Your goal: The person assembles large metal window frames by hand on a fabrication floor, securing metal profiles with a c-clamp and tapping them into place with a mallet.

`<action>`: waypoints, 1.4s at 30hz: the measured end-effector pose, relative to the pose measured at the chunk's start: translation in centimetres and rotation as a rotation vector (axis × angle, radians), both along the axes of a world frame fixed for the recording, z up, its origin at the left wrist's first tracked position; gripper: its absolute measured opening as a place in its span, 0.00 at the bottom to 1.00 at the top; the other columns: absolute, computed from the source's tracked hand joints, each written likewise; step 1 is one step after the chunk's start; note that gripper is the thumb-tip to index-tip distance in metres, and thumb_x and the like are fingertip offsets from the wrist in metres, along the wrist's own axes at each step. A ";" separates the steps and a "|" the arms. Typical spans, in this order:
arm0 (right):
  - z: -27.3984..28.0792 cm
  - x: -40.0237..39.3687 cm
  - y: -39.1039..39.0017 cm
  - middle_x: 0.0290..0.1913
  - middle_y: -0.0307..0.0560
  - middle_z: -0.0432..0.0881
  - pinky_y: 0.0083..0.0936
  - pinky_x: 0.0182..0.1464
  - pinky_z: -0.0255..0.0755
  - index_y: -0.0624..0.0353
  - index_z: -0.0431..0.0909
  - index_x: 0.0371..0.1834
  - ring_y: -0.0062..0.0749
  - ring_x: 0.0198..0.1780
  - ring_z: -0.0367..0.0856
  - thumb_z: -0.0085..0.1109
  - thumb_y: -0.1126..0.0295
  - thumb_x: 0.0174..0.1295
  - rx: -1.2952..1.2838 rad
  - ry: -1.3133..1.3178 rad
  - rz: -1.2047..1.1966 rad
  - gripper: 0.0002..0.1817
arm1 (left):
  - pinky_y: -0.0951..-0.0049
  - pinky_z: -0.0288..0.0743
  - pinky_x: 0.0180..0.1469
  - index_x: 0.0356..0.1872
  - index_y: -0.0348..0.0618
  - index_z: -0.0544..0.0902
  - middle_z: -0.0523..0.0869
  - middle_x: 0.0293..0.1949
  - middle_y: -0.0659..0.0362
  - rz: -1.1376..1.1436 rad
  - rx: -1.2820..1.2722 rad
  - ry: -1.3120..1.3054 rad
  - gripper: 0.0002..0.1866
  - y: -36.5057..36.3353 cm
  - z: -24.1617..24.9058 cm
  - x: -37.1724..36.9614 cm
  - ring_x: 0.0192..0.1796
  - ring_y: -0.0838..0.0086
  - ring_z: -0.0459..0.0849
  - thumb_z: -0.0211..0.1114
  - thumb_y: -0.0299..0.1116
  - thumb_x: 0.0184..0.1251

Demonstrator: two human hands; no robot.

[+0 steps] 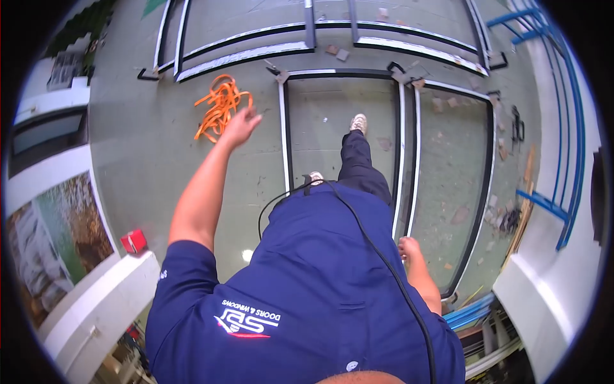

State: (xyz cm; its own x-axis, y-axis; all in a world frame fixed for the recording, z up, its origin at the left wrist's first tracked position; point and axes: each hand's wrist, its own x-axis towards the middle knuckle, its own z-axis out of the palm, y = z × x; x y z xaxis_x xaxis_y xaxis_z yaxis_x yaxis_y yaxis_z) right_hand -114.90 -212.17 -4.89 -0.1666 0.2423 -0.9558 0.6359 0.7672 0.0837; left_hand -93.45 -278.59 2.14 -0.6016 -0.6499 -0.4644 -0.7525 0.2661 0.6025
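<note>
Strap (220, 105), orange and tangled, lies in a loose heap on the grey-green floor (141, 166), just beside the left hand (240, 129) in the view. That hand's fingers are loosely bent; I cannot tell whether they touch the strap. The right hand (408, 248), beside the navy shirt (339, 256), has curled fingers near the adjoining side bars of 2 frames, the middle frame (286, 134) and the right frame (491, 137); whether it grips anything, I cannot tell. A light shoe (359, 123) shows within the middle frame's outline. More framing (243, 61) lies beyond, and blue rails (579, 134) run along the right side.
</note>
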 end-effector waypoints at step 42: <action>-47.7 -26.2 -74.5 0.77 0.43 0.53 0.65 0.69 0.48 0.36 0.53 0.75 0.46 0.76 0.52 0.63 0.62 0.59 -0.149 0.356 1.741 0.41 | 0.61 0.76 0.42 0.52 0.53 0.78 0.83 0.36 0.57 -0.984 0.110 -0.385 0.18 -34.4 -39.7 -19.0 0.40 0.59 0.83 0.57 0.49 0.69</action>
State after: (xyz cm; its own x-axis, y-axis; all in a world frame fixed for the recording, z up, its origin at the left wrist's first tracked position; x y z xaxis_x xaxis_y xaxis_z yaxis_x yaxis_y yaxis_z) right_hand -141.06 -286.69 -52.56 -0.2950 -0.4984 -0.8152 -0.8681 0.4963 0.0107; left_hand -112.43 -313.03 -37.51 -0.6398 0.1004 -0.7619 -0.3805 0.8200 0.4276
